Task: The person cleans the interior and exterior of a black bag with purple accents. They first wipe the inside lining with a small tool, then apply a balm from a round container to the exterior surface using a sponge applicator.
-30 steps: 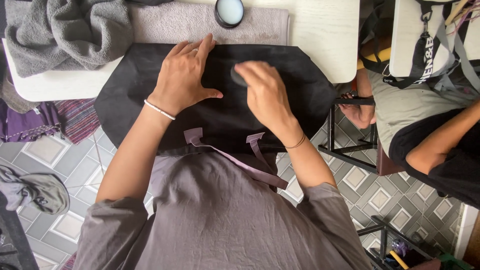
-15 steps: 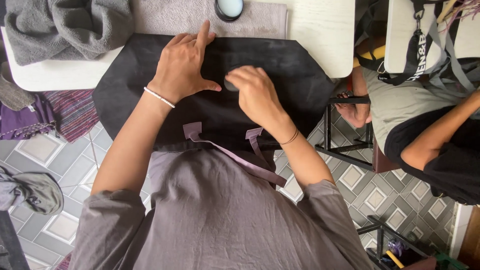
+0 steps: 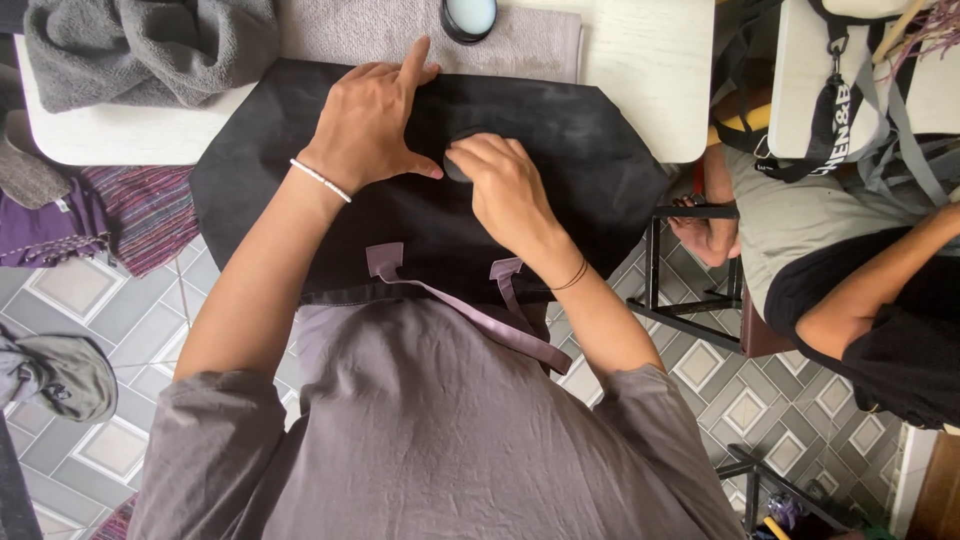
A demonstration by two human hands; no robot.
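A black bag (image 3: 560, 150) with mauve straps (image 3: 470, 310) lies flat across the near edge of a white table (image 3: 650, 60), its lower part hanging over toward the person's lap. The left hand (image 3: 370, 120) rests open and flat on the bag, fingers spread, gripping nothing. The right hand (image 3: 505, 185) is curled, fingertips pinching a small dark pad (image 3: 455, 165) against the fabric, just beside the left thumb. A grey towel (image 3: 140, 45) and a round tin (image 3: 468, 15) sit behind the bag. Another person's arm (image 3: 870, 290) shows at right.

Grey-mauve sleeves, white bracelet (image 3: 320, 180), dark wristband (image 3: 572, 277)
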